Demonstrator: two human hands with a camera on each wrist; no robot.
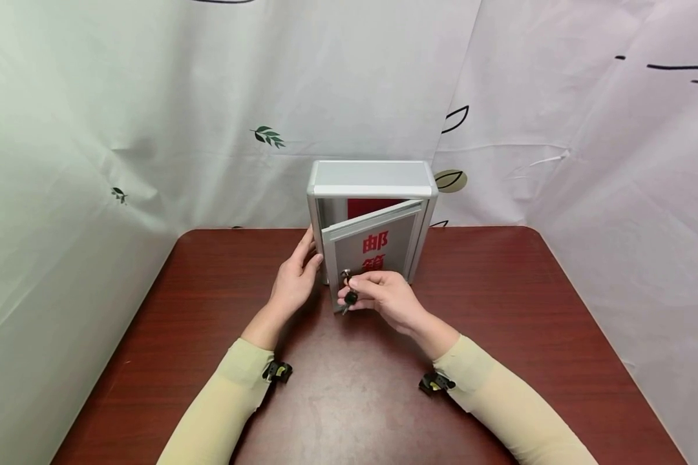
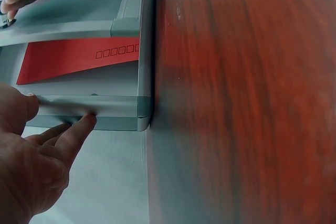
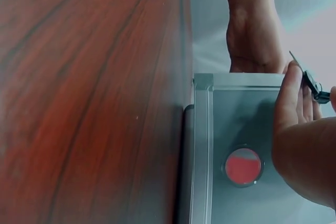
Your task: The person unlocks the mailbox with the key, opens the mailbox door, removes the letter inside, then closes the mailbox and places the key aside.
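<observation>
The tabletop (image 1: pixel 355 400) supports a silver-grey mailbox (image 1: pixel 372 174), upright near the far edge, roughly midway between the far corners, front toward the near edge. Its door (image 1: pixel 404 236) stands ajar, free edge at left, bearing red characters (image 1: pixel 375 242) and a round window (image 3: pixel 242 166). Inside is a red envelope (image 2: pixel 73 59) printed with a row of squares. The left hand (image 1: pixel 296 274), fingers extended, thumb apart, touches the left side wall, apparently to steady the housing. The right hand (image 1: pixel 386 297) pinches the keys (image 1: pixel 351 298) at the free edge, presumably for control of the door.
</observation>
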